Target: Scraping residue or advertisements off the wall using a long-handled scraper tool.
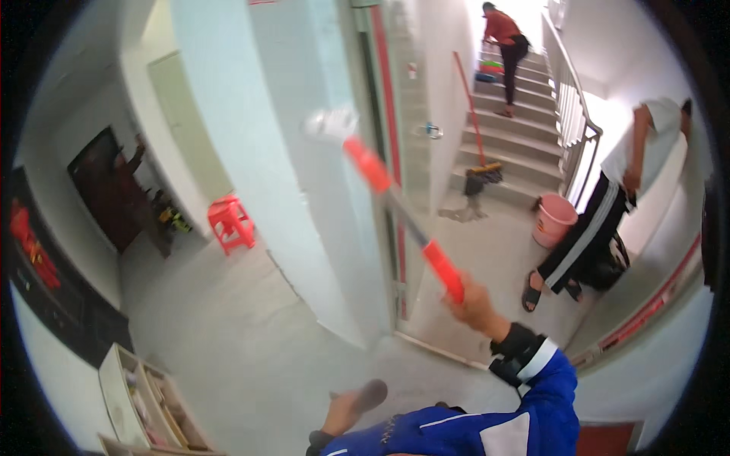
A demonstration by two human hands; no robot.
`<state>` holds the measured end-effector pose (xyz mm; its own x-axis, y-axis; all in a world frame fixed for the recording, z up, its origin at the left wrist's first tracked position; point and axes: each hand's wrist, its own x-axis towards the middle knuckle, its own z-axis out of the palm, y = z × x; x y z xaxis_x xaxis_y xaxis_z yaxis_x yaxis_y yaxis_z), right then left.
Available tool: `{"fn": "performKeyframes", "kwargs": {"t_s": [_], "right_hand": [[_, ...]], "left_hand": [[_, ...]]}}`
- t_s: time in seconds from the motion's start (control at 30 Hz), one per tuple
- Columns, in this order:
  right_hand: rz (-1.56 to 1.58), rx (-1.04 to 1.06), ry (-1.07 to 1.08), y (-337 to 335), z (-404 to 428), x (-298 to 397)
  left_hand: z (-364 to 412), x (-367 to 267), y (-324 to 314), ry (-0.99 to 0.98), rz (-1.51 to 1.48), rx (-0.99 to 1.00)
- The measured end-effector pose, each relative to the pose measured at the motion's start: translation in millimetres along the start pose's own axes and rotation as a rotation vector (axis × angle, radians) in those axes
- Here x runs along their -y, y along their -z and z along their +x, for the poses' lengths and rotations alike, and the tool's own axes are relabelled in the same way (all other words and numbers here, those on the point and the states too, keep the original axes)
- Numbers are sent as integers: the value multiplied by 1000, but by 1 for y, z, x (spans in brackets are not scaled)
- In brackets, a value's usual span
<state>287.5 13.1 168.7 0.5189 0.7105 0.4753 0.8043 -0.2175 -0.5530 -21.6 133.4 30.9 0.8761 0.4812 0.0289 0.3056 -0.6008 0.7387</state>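
Observation:
My right hand [474, 306] grips the lower orange sleeve of a long-handled tool, with a grey shaft [408, 216] between two orange sections. Its pale, whitish head [331, 124] is up by the light blue wall pillar [296, 188]; it looks like a brush or scrubber, but blur hides the detail, and whether it touches the wall I cannot tell. Low in front of my body, my left hand [341, 411] holds a dark brown object with a rounded end [372, 394], whose kind is unclear. Both my sleeves are blue with black cuffs.
A doorway with a red-edged frame [385, 97] opens onto stairs [513, 137], where one person [507, 34] bends. Another person [639, 154] stands near a pink bucket [554, 219]. A mop [478, 131] leans there. Left are a red stool [231, 222], a shelf cabinet [117, 376] and another person [134, 188].

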Motion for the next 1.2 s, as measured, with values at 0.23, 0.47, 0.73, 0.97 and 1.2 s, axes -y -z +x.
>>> {"fn": "performKeyframes", "kwargs": {"t_s": [0.23,0.47,0.73,0.97,1.2], "right_hand": [[-98,-220,373,75,164,77],[-153,-225,455,98,220,127],[-222,-249,404,88,227,119],[-183,-253,425,88,228,120],[-247,-216,304,93,226,128]], "left_hand": [[-32,-1,16,124,-91,-280],[-52,-12,6,331,-208,-291],[-62,-22,8,371,-239,-341],[-52,-20,6,334,-126,-276],[-47,-22,9,312,-159,-335]]}}
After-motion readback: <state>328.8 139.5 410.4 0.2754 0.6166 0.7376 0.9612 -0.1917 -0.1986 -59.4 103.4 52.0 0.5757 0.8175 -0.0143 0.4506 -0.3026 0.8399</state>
